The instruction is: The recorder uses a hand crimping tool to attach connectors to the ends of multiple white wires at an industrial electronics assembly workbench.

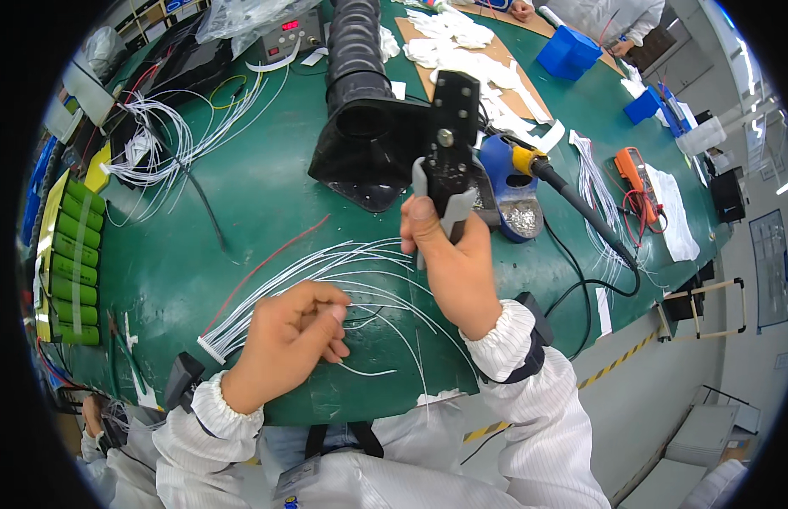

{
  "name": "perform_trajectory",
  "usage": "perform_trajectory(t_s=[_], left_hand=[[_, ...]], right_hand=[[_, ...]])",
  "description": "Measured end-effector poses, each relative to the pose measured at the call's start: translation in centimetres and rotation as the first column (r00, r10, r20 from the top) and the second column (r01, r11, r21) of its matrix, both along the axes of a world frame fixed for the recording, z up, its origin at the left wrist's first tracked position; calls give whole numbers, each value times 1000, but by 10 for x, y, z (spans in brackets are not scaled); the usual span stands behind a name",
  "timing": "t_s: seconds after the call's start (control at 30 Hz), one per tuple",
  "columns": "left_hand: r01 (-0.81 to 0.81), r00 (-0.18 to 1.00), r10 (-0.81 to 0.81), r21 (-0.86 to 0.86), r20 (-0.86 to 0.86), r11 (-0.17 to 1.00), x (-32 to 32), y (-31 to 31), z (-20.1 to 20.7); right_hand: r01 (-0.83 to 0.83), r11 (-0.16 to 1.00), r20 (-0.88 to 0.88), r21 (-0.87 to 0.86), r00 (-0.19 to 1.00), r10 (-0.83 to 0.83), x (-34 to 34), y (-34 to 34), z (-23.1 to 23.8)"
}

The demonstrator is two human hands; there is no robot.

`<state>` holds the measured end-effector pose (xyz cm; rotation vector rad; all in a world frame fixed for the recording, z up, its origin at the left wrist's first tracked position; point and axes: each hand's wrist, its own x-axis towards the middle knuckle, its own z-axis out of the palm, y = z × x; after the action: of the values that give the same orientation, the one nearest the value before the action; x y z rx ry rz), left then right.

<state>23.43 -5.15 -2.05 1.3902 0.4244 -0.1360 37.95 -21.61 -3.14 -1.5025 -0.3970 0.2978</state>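
Note:
A fan of thin white wires (256,304) with one red wire (266,265) among them spreads over the green table from a white connector (210,349). My left hand (285,341) lies over this bundle, thumb and fingertips pinched on a white wire; the exact grip is partly hidden. Raised above the wires' far ends, my right hand (458,276) is wrapped around the grey handles of a black wire stripper (455,119). Its head points away from me, and I cannot make out any wire in its jaws.
A black fume extractor hose (357,51) stands beyond my hands. Right of it, a soldering iron (572,191) rests in a blue stand (498,157), its cable trailing rightward. A green battery pack (75,263) is at left; an orange multimeter (636,174) at right. Other people's hands (621,47) work across the table.

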Motion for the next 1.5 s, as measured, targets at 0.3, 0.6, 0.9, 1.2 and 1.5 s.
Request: perform_trajectory(t_s=[0.3, 0.6, 0.9, 1.2, 1.5], left_hand=[[-281, 759, -397, 810, 515, 515, 12, -1, -26], [-69, 912, -273, 770, 307, 634, 6, -10, -18], [-142, 749, -604, 957, 271, 253, 40, -22, -18], [-344, 680, -528, 857, 509, 383, 45, -18, -14], [-235, 882, 233, -46, 410, 971, 22, 1, -13]], right_hand=[[21, 999, 2, -37, 1000, -21, -3, 6, -5], [1, 999, -1, -55, 1000, -1, -3, 7, -2], [6, 997, 60, -74, 998, -1, -2, 7, -8], [71, 972, 352, -226, 936, 14, -4, 3, -9], [172, 871, 729, -460, 634, 260, -12, 2, -9]])
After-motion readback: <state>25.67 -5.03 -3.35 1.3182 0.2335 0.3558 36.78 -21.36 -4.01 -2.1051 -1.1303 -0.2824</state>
